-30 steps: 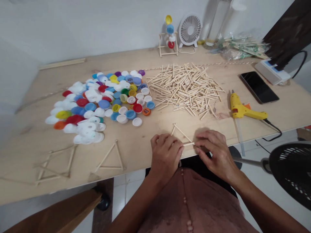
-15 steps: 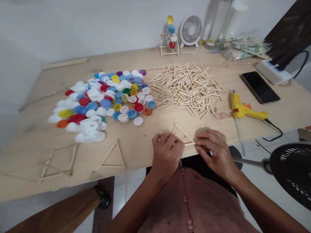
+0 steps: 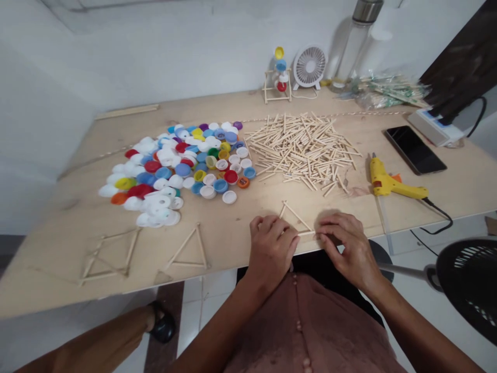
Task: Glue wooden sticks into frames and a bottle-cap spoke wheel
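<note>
1. Stick triangle (image 3: 298, 216): flat, on the near side of the stick heap (image 3: 303, 150).
2. Left hand (image 3: 272, 248), nearside of heap: fingers curled closed, holding triangle's left part.
3. Right hand (image 3: 347, 248): thumb and fingertips nearly together at triangle's right corner; cannot tell if gripping.
4. Glue gun (image 3: 382, 183): right of heap.

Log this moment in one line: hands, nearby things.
left hand: over stick triangle | right hand: fingertips at its right corner | glue gun: right of loose stick pile | bottle caps: left of pile
</note>
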`<act>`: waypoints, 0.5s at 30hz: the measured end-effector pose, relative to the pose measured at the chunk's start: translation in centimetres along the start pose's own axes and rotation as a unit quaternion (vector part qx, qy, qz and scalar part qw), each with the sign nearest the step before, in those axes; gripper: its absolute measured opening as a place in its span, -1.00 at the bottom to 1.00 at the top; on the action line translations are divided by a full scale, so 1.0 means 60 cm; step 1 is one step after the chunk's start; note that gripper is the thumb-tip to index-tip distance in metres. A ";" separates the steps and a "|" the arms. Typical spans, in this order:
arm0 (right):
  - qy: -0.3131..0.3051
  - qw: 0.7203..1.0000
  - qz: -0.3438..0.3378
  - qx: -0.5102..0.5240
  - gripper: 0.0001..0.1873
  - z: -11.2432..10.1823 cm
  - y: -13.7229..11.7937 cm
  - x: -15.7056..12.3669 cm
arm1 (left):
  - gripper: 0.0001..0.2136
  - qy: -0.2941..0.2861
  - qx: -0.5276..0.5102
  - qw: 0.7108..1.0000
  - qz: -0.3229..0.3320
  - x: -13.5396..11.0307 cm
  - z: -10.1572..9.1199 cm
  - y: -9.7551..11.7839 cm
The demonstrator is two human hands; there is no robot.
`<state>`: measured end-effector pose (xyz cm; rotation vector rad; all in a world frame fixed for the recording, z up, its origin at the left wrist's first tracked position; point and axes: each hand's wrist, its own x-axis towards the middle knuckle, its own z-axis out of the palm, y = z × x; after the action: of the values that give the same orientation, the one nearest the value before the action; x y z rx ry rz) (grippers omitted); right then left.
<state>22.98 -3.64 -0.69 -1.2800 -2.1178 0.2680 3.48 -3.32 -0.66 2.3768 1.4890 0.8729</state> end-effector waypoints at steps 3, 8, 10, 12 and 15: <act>0.008 1.000 0.004 0.000 -0.89 -0.001 0.001 -0.001 | -0.88 0.020 -0.021 1.000 0.003 -0.004 -0.008 0.001; 0.023 0.999 0.021 -0.013 -0.87 -0.006 0.006 -0.005 | -0.84 0.071 -0.036 0.996 -0.046 -0.033 -0.046 -0.020; 0.027 0.999 0.031 -0.004 -0.84 -0.007 0.007 -0.005 | -0.83 0.076 -0.025 0.993 -0.084 -0.049 -0.059 -0.032; 0.025 0.999 0.031 0.011 -0.83 -0.006 0.007 -0.004 | -0.83 0.068 -0.017 0.992 -0.105 -0.063 -0.065 -0.040; 0.021 1.000 -0.003 0.016 -0.81 0.000 0.003 -0.001 | -0.83 0.056 -0.012 0.993 -0.103 -0.072 -0.061 -0.042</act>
<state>23.14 -3.59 -0.79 -1.2503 -2.0731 0.2697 -1.91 -6.38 -0.48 2.1409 1.7198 0.9810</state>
